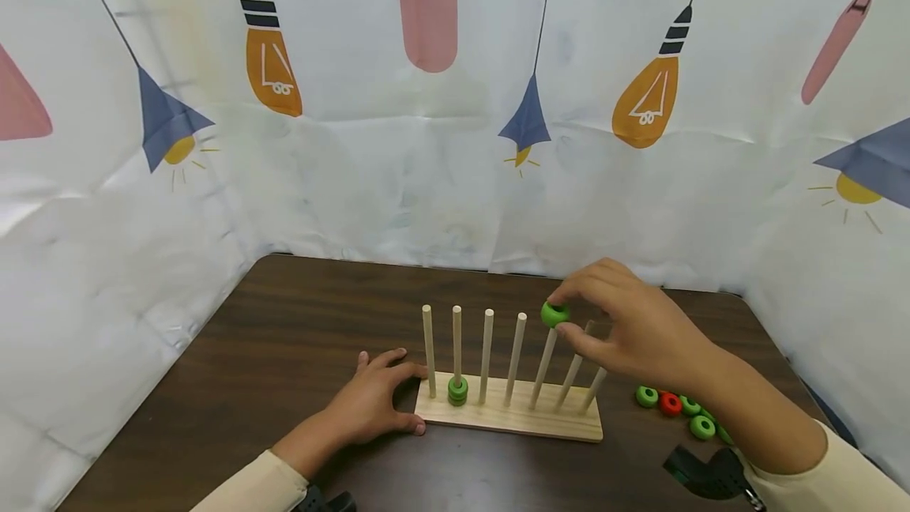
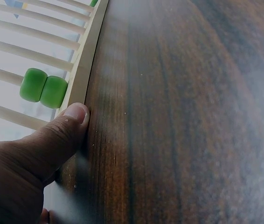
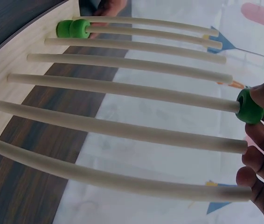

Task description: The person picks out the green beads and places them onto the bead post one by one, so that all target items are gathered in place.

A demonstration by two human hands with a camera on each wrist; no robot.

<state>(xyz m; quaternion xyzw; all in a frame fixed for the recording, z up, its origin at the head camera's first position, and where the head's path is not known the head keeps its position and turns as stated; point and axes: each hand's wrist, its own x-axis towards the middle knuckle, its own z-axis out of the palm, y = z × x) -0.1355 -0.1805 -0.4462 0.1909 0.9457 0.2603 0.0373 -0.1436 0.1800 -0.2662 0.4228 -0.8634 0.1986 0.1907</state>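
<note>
A pale wooden peg rack [image 1: 498, 415] stands on the table, with several upright pegs along its base. My left hand [image 1: 373, 401] grips the rack's left end, thumb at the front edge and fingers behind. In the left wrist view the thumb [image 2: 66, 128] presses the base's edge. Two green beads [image 1: 458, 391] are stacked at the bottom of the second peg from the left. My right hand [image 1: 633, 330] pinches another green bead [image 3: 250, 106] between thumb and fingers, right at the tip of the third peg from the right. Its other fingers are near the tips of the neighbouring pegs.
Several loose green beads [image 1: 702, 427] and a red bead [image 1: 670, 404] lie on the dark wooden table [image 1: 284, 338], right of the rack and under the right forearm. A white printed sheet [image 1: 355, 180] hangs behind and beside the table.
</note>
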